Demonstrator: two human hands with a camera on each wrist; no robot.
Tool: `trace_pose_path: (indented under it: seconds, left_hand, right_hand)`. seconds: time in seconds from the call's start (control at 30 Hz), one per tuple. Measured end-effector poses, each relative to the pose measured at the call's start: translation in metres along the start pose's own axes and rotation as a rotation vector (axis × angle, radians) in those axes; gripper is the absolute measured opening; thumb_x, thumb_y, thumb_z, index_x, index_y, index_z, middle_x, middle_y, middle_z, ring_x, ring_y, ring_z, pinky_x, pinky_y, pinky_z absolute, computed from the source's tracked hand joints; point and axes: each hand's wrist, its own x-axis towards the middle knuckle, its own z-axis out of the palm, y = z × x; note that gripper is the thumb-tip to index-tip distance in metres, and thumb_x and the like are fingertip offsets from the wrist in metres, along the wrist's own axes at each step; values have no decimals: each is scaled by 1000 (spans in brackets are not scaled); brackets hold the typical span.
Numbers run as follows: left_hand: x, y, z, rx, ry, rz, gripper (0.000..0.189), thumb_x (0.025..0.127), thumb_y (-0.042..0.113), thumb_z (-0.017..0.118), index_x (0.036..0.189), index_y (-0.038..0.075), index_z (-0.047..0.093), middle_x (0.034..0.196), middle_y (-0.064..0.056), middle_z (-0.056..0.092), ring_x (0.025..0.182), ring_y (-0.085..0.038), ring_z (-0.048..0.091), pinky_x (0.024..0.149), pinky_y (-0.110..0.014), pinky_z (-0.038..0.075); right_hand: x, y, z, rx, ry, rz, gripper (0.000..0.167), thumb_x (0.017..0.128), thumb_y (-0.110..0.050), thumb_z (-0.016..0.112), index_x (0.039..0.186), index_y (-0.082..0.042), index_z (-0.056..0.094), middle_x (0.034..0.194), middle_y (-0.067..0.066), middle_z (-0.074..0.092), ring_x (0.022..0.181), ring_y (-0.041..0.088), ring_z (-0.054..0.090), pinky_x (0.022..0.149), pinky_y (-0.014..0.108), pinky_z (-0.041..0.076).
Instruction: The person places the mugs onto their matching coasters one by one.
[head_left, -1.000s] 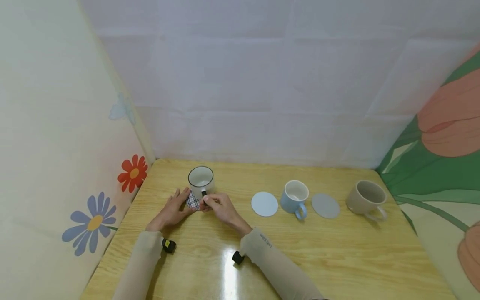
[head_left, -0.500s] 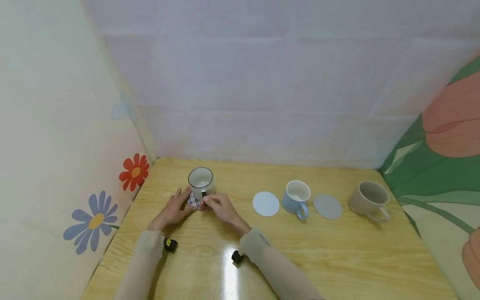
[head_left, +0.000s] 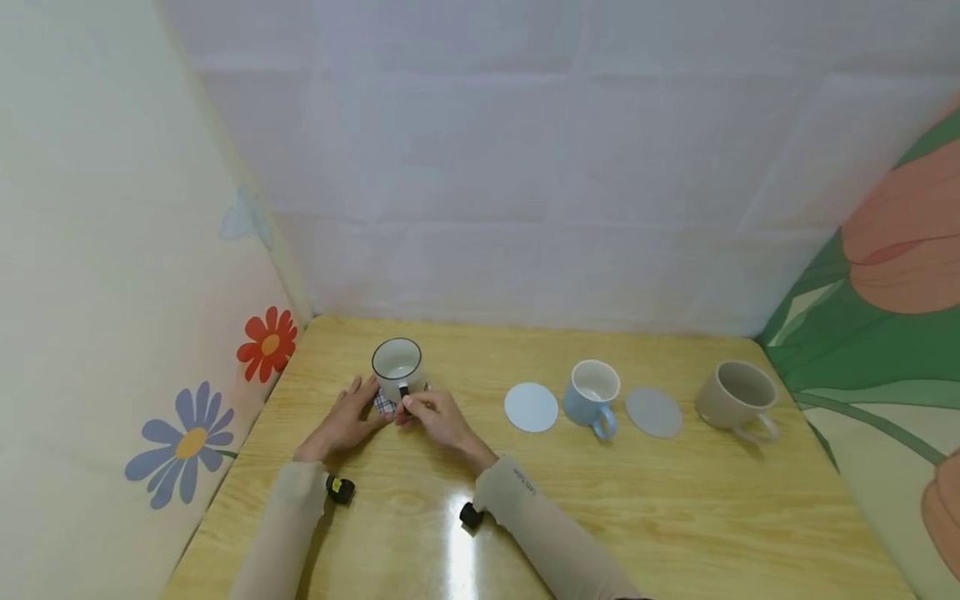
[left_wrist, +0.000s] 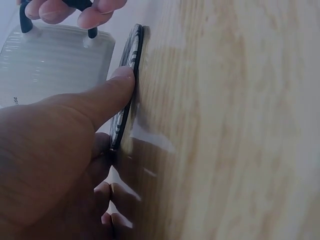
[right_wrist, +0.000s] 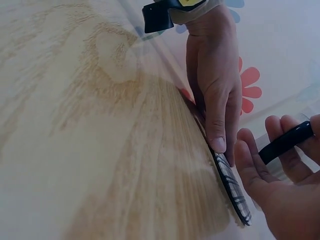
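Observation:
A white mug (head_left: 396,368) with a dark rim and black handle is upright over a black-and-white checked coaster (head_left: 383,403), at the table's left. My right hand (head_left: 438,417) pinches the mug's handle (right_wrist: 287,141) between thumb and fingers. A thin gap seems to show between the mug's base and the coaster in the left wrist view; I cannot tell whether they touch. Spread on the table at the coaster's left, my left hand (head_left: 347,421) touches the coaster's edge with its thumb (left_wrist: 117,90). The mug hides most of the coaster from above.
Right of my hands, a pale blue round coaster (head_left: 531,407), a light blue mug (head_left: 583,403), a grey round coaster (head_left: 654,412) and a beige mug (head_left: 723,406) form a row on the wooden table (head_left: 600,517). A flowered wall hanging (head_left: 187,442) borders the left side.
The white mug has shifted slightly left and toward me in my right hand, covering more of the checked coaster. My left hand has stayed in place.

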Motion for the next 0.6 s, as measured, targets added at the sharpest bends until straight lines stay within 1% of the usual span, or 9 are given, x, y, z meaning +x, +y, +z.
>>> trace_pose_path:
  seconds: [0.13,0.27,0.43,0.6]
  left_hand:
    - [1,-3,2,5,13,22,88,102,54,66,167,6,32,171,-30,26,159,-59,7,128,-76,3]
    - [3,-7,5,21,11,19,89,103,55,66,168,5,31,172,-28,26,161,-58,6,128,-76,2]
    - [4,-9,6,13,13,17,88,103,52,66,168,6,30,173,-28,25,161,-58,6,128,-75,2]
    - [4,-9,5,21,-2,-11,85,104,45,67,169,8,27,174,-25,23,162,-55,3,130,-73,0]
  right_hand:
    - [1,2,-1,3,-12,-5,34,111,-7,50,105,20,70,105,39,74,99,57,72,88,58,64]
    - [1,4,-1,4,-19,-5,34,111,-6,50,105,20,70,105,40,73,99,57,72,89,60,64]
    - [1,3,0,-10,-10,0,34,111,-6,50,103,18,71,105,37,75,99,53,74,87,52,66]
    - [1,1,2,-20,-8,-5,33,111,-6,51,103,18,72,106,36,75,98,50,76,85,46,68]
